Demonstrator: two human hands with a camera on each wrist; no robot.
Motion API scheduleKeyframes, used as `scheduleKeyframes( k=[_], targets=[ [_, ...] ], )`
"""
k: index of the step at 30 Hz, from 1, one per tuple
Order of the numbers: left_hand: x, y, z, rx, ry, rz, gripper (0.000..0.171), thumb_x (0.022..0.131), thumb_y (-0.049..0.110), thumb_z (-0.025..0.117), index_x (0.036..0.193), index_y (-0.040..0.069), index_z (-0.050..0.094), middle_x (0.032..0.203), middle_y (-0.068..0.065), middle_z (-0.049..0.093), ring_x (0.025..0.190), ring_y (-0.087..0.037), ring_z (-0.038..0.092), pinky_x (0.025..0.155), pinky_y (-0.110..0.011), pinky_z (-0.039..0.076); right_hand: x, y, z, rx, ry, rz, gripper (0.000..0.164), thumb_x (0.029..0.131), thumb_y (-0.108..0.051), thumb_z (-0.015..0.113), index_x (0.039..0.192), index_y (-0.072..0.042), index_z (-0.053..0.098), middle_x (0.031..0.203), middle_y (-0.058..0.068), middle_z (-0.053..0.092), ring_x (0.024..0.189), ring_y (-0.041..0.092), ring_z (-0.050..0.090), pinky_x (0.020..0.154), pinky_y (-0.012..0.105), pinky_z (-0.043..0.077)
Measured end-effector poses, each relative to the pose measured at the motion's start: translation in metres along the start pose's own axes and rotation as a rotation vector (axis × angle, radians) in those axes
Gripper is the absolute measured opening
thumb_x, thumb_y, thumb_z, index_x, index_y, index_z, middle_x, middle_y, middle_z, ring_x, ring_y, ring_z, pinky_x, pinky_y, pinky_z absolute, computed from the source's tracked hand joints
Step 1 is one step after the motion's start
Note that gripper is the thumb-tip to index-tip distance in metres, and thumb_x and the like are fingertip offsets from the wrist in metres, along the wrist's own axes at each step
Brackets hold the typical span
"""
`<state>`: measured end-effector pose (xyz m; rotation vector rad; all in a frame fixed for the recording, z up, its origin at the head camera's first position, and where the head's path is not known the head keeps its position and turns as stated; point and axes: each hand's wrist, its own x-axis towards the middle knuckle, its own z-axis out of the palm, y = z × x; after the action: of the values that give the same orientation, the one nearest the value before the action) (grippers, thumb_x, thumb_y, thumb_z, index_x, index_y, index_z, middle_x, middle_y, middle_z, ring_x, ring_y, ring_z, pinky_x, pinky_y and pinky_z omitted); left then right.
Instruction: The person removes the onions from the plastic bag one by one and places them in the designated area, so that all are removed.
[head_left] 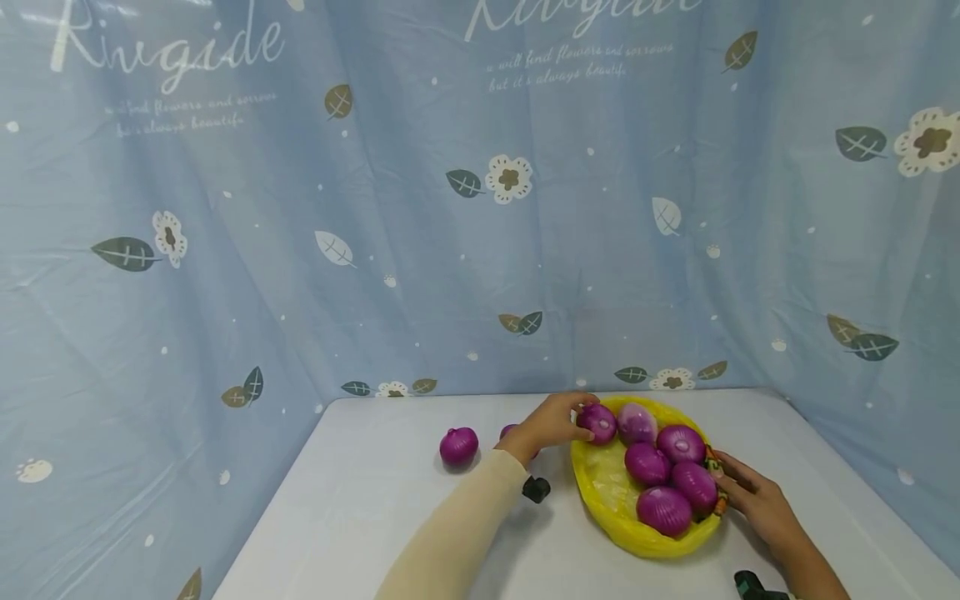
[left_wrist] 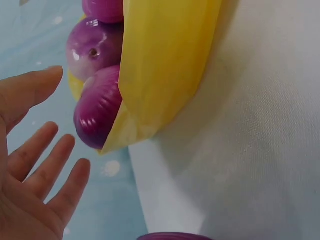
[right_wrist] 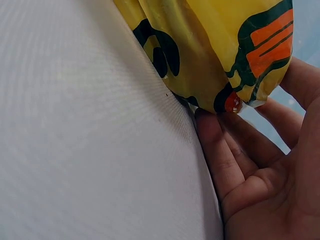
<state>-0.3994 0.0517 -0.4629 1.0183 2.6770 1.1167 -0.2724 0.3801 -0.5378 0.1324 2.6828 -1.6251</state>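
Observation:
A yellow plastic bag (head_left: pixel 611 492) with a round, spread mouth and green-and-orange print holds several purple onions (head_left: pixel 664 511). At its far left rim my left hand (head_left: pixel 553 423) reaches over an onion (head_left: pixel 597 423). In the left wrist view, the left fingers (left_wrist: pixel 75 187) are spread apart, with a gap between them and the nearest onion (left_wrist: pixel 97 107). My right hand (head_left: pixel 761 504) holds the right side of the bag by its printed edge. The right wrist view shows those fingers (right_wrist: pixel 217 150) against the bag's lower edge, some partly hidden behind the plastic.
One loose onion (head_left: pixel 459 447) lies on the white table (head_left: pixel 360 500) left of the bag. Another onion (head_left: pixel 507 430) is mostly hidden behind my left wrist. A blue curtain (head_left: pixel 420 275) with leaf and flower prints hangs behind the table and along its sides.

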Motion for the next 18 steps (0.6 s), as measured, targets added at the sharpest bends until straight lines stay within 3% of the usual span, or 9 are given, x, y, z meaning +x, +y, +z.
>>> scheduleKeyframes(
  k=[7, 18],
  targets=[
    [0.008, 0.0, -0.002, -0.002, 0.003, -0.064, 0.057, 0.083, 0.018, 0.079, 0.136, 0.021, 0.058, 0.129, 0.011, 0.058, 0.12, -0.017, 0.052, 0.1, -0.034, 0.044, 0.002, -0.002, 0.0, 0.01, 0.003, -0.006, 0.084, 0.096, -0.056, 0.05, 0.154, -0.003, 0.02, 0.15, 0.034, 0.023, 0.133, 0.051, 0.031, 0.093, 0.044, 0.049],
    [0.02, -0.008, 0.01, 0.019, 0.001, -0.056, 0.053, 0.082, 0.015, 0.079, 0.131, 0.023, 0.062, 0.128, 0.013, 0.058, 0.121, -0.012, 0.05, 0.102, -0.031, 0.042, 0.001, 0.0, -0.001, -0.01, 0.0, 0.015, 0.085, 0.096, -0.057, 0.049, 0.154, -0.002, 0.021, 0.15, 0.033, 0.024, 0.134, 0.051, 0.028, 0.097, 0.05, 0.045]
  ],
)
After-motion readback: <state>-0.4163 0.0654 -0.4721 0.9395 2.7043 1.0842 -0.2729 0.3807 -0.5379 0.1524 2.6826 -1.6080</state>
